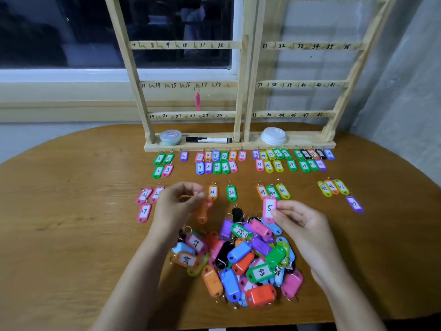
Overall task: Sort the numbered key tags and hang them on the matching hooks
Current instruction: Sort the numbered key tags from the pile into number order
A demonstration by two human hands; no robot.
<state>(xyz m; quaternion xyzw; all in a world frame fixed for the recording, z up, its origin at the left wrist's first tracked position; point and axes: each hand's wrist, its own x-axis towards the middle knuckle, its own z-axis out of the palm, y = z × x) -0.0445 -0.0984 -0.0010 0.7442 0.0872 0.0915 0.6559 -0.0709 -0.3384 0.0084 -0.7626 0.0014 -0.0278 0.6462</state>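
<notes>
Hovering past the heap of unsorted coloured plastic key tags [238, 259], my right hand [300, 220] pinches a pink plastic tag marked 5 [269, 207], my left hand [176, 201] an orange plastic tag [202, 215]; I'd lay the 5 squarely under the far purple 5 tag [183, 156].

I see bare table [71, 223] wide on the left and along the right edge; a hand could pass there freely. The heap of tags [241, 259] fills the near middle. Beyond it the left hand [181, 199], pinching an orange tag [202, 212], and the right hand [298, 218], pinching the pink tag 5 [269, 209], occupy the strip before the sorted rows [217, 168]. These rows lie just before the rack [248, 91], whose base carries a tub [170, 137], a marker [208, 140] and lids [273, 136].
</notes>
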